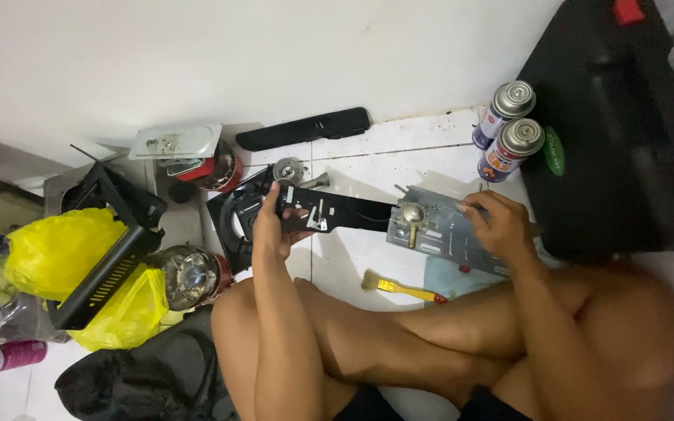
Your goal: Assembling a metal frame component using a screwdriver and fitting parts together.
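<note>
My left hand grips the left end of a long black metal panel held above the white tiled floor. The panel joins a grey metal bracket with a brass-coloured knob near its middle. My right hand holds the right end of that grey bracket. A black square burner plate lies on the floor just behind my left hand. My crossed bare legs sit below the panel.
Two gas canisters stand at the back right beside a large black case. A yellow-handled brush lies on the tiles. Yellow bags, a black stove frame, red burner parts and a black bar crowd the left and back.
</note>
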